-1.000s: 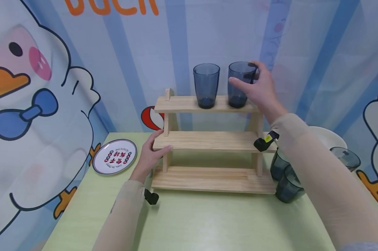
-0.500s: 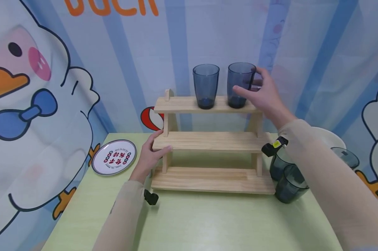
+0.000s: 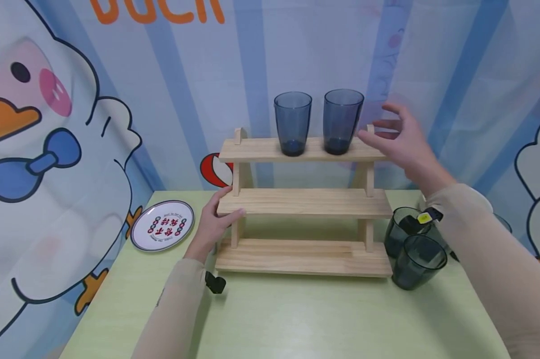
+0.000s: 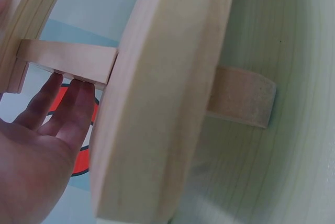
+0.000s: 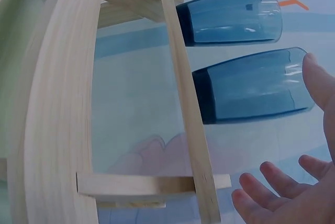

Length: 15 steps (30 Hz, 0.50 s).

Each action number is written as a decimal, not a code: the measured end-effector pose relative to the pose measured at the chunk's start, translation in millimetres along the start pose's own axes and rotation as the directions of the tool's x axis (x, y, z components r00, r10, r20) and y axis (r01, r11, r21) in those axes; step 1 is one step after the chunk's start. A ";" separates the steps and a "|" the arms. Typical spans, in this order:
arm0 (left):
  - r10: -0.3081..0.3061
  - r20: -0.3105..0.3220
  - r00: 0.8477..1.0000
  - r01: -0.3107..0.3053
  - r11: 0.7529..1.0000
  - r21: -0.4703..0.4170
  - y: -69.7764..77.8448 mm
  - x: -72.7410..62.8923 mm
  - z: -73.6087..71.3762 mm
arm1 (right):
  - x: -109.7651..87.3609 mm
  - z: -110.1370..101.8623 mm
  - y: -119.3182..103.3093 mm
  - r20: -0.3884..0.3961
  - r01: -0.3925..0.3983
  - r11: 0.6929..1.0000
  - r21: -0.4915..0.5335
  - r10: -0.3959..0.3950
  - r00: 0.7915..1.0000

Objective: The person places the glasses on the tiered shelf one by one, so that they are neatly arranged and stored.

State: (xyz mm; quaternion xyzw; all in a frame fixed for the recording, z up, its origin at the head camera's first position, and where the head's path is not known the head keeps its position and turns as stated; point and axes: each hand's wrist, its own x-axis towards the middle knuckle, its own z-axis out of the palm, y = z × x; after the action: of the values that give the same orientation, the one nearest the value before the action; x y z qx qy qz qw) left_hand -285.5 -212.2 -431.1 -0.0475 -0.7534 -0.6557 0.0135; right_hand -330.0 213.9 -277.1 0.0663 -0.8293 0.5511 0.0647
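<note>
In the head view a three-tier wooden shelf [image 3: 303,202] stands on the table. My left hand [image 3: 210,227] grips its left side at the middle tier, thumb on the board. Its fingertips touch the upright [image 4: 68,62] in the left wrist view. Upright on the top tier are two blue-tinted drinking glasses, the left one [image 3: 293,124] and the right one [image 3: 343,122], with a small gap between them. My right hand [image 3: 406,142] is just right of the right glass, fingers spread and holding nothing. The right wrist view shows it apart from that glass [image 5: 256,88].
More dark glasses stand on the table by the shelf's right end, one nearer [image 3: 418,264] and one behind [image 3: 400,232]; others are partly hidden by the right sleeve. A printed white plate [image 3: 162,226] lies left of the shelf. A duck-patterned curtain [image 3: 185,99] hangs behind.
My right hand has let go of the right glass and moved away to the right. The glass stays on the top tier. My left hand keeps its place.
</note>
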 end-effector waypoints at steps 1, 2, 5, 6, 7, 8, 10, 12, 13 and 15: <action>0.002 -0.001 1.000 -0.002 1.000 0.001 -0.4 0.2 -0.1 | -1.7 -3.1 1.6 0.000 -0.002 1.000 0.000 0.002 1.000; 0.004 -0.001 1.000 -0.004 1.000 0.002 -1.1 0.5 -0.2 | -3.7 -6.1 3.1 0.001 -0.003 1.000 0.001 0.003 1.000; 0.002 -0.004 1.000 -0.002 1.000 0.002 -5.6 3.1 -0.8 | -9.9 -15.7 8.2 0.002 -0.001 1.000 -0.004 0.001 1.000; 0.000 -0.005 1.000 0.000 1.000 0.001 -8.7 5.1 -1.3 | -12.0 -18.7 9.7 0.002 -0.001 1.000 -0.012 0.001 1.000; 0.000 -0.007 1.000 0.000 1.000 0.000 -12.6 7.4 -1.9 | -14.1 -21.6 11.2 0.003 0.001 1.000 -0.015 -0.001 1.000; 0.000 -0.009 1.000 0.000 1.000 -0.002 -16.7 9.8 -2.4 | -16.4 -24.5 12.6 0.005 0.003 1.000 -0.018 -0.003 1.000; -0.002 -0.013 1.000 0.002 1.000 -0.002 -24.4 14.6 -3.8 | -20.7 -30.0 15.5 0.008 0.007 1.000 -0.026 -0.006 1.000; 0.001 -0.018 1.000 -0.001 1.000 0.000 -29.0 16.8 -4.4 | -24.6 -35.1 18.7 0.006 0.010 0.999 -0.040 -0.010 1.000; 0.002 -0.019 1.000 -0.002 1.000 0.003 -30.3 17.5 -4.5 | -26.6 -37.4 20.5 0.003 0.012 0.999 -0.051 -0.012 1.000; 0.005 -0.023 1.000 -0.005 1.000 0.010 -31.6 18.0 -4.6 | -30.6 -41.7 24.2 -0.002 0.017 0.998 -0.066 -0.018 1.000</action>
State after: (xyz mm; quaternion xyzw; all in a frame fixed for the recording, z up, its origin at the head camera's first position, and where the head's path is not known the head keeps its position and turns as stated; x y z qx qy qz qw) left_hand -306.3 -220.1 -460.2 -0.0415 -0.7565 -0.6522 0.0242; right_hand -302.8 262.9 -288.5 0.0707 -0.8464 0.5228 0.0727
